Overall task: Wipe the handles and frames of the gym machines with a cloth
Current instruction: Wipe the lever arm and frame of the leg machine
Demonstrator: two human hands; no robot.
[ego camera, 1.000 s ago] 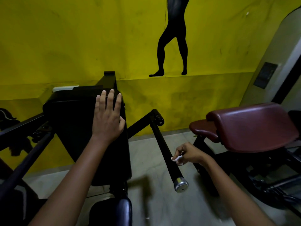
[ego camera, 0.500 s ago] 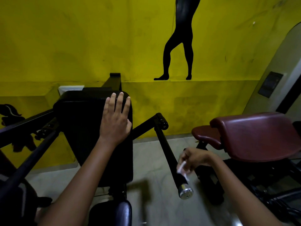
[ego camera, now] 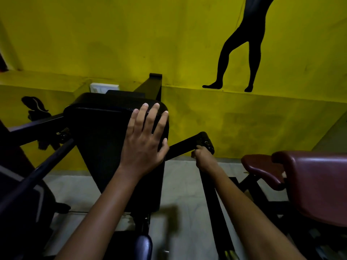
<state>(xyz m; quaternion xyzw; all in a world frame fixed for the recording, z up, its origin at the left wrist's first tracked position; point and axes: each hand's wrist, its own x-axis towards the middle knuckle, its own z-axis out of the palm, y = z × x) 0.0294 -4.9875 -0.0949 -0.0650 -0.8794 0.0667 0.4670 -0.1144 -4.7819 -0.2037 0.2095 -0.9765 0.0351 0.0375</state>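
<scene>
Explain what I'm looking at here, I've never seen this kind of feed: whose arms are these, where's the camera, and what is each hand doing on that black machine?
There is a single view, from a wide-angle camera worn on a person's head, looking forward and down, so the two bare arms are that person's own. The left hand lies flat, fingers straight, on the black back pad of a gym machine, apparently to steady it. The right hand is curled round the black handle bar near its top joint, where the bar meets the frame arm. The cleaning cloth cannot be seen now; it may be hidden inside that fist. To the right stands a maroon padded bench. Behind is a yellow wall with a black painted figure.
</scene>
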